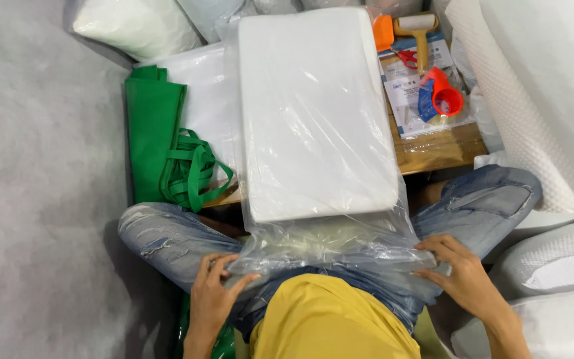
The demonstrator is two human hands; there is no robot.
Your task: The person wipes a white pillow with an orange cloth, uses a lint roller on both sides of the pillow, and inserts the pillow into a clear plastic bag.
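Both hands have a grip on the open mouth of the clear plastic bag (330,249): the left hand (212,292) pinches the film's near-left corner between thumb and fingers, and the right hand (463,276) presses and gathers the near-right edge against the right knee. Inside the bag sits the white foam pillow (313,113), a flat rectangular slab lying on the low wooden table (433,149) with its near end overhanging toward the lap. Its long axis runs away from the person, far end toward the top of the view, bag mouth toward the body. Judging from the slack film bunched between the hands, the pillow looks fully sleeved and the step in hand is tidying the open end; the next move would seem to call for drawing the loose film flat and even before folding it. On the left lies a folded green fabric bag (157,143) with looped handles. On the right, a red tape dispenser (443,96) and what may be a roller tool (418,30), partly cut off
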